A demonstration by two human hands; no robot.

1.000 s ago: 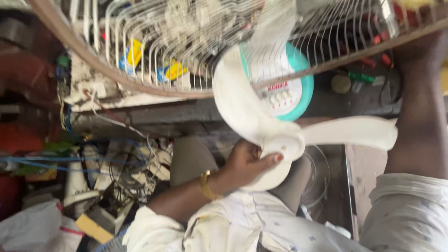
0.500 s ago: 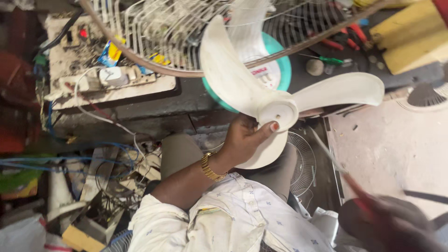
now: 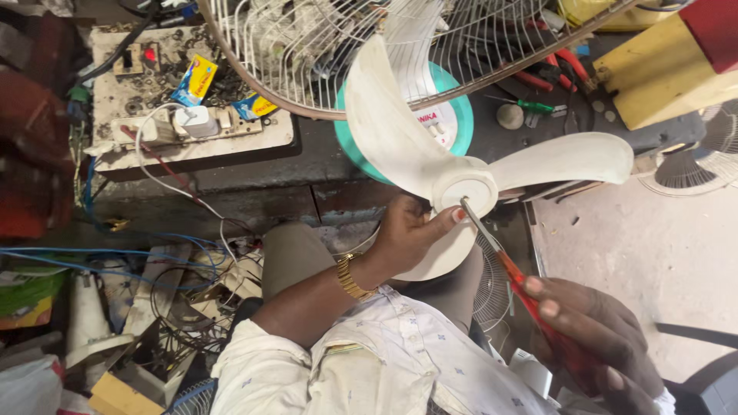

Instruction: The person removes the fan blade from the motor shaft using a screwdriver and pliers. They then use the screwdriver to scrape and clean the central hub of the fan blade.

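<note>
Two hands work on one fan blade assembly (image 3: 461, 177). Left hand (image 3: 407, 234): fingers curled around the lower blade from behind, thumb pressed flat against the rim of the round hub (image 3: 465, 192), bracing it; a gold wristband sits on that wrist. Right hand (image 3: 596, 346): closed in a fist around the red handle of a screwdriver (image 3: 500, 257), low at the right edge of the view. The tool's long axis runs diagonally, from the fist up and to the left, and its metal tip meets the hub just beside the left thumb. The hub thus lies up-left of the right hand and directly against the left hand (the left is the nearer). Both forearms reach forward from a pale patterned shirt.

Behind the blades stand a teal motor housing (image 3: 453, 115) and a wire fan guard (image 3: 307, 46). Farther left, a dirty workbench (image 3: 254, 142) carries a switch board and loose wiring along its front edge.
</note>
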